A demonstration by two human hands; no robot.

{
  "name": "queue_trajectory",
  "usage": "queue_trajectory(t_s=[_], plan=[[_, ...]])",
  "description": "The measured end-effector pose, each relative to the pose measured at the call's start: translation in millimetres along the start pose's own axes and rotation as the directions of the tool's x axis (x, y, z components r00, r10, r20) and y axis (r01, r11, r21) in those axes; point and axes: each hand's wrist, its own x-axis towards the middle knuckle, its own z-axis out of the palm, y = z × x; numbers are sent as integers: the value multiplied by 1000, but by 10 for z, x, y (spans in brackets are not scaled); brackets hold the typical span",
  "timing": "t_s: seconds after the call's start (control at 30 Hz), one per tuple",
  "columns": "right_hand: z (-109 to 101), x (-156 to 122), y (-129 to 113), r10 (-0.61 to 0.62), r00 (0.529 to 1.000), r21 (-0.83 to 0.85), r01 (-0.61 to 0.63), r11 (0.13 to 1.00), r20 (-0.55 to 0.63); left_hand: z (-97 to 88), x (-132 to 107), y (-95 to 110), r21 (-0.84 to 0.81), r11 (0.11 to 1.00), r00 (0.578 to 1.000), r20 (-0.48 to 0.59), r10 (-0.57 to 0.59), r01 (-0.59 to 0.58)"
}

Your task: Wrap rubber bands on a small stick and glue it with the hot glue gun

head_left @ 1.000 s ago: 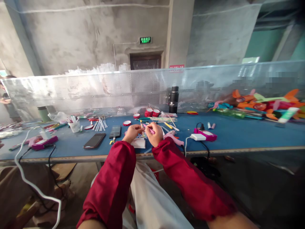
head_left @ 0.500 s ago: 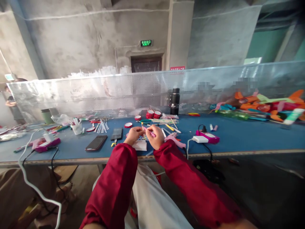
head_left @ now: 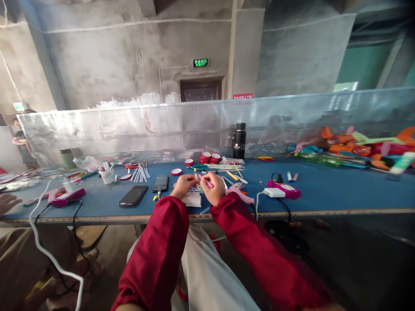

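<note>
Over the blue table [head_left: 340, 185], my two hands meet close together. My left hand [head_left: 184, 186] is closed on a thin yellow stick [head_left: 195, 172], which points upward from the fingertips. A slim pink pen-like tool [head_left: 209, 184] is pinched in my right hand [head_left: 214, 190], its tip against or very near the stick; the exact contact is too small to make out. Beneath the hands lies a white block or folded paper [head_left: 193, 200], with small coloured bits partly hidden behind it. Just right of my right hand rests a pink glue gun [head_left: 240, 193].
Left of my hands lie a dark phone [head_left: 132, 195] and a black device [head_left: 160, 183]. Red tape rolls [head_left: 205, 158] and a black thermos [head_left: 239, 141] stand behind. Purple power strips [head_left: 285, 190] with cables sit either side. A co-worker's hand [head_left: 8, 204] shows at far left.
The view has shifted a little, so everything sits slightly lower and further right. A co-worker's hand has come in at the left edge. My hands keep nearly the same pose and hold.
</note>
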Motion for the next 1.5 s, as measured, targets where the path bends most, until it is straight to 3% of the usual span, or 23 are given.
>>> queue_trajectory(t_s=[0.23, 0.37, 0.57, 0.73, 0.9, 1.07, 1.23, 1.5], plan=[[1, -1, 3, -10, 1000, -6, 10, 1000, 25, 3, 1, 4, -4, 1000, 1000, -5, -13, 13], [-2, 1, 5, 9, 1000, -8, -9, 1000, -19, 3, -5, 14, 8, 1000, 1000, -4, -21, 21], [0, -7, 10, 8, 999, 15, -9, 1000, 42, 6, -31, 53, 19, 1000, 1000, -7, -17, 18], [2, -13, 21, 46, 999, 9, -46, 999, -21, 9, -36, 72, 28, 999, 1000, -5, -24, 24], [4, -15, 14, 20, 998, 66, -23, 998, 51, 4, -21, 45, 12, 1000, 1000, -3, -24, 24], [0, -12, 18, 64, 998, 41, -63, 997, -11, 1, -28, 58, 27, 999, 1000, 4, -29, 29], [-2, -8, 0, 3, 999, 51, -5, 999, 34, 25, -63, 130, 0, 1000, 1000, 9, -24, 24], [-9, -1, 5, 25, 1000, 40, -26, 999, 13, 23, -47, 107, 20, 999, 1000, -1, -27, 27]])
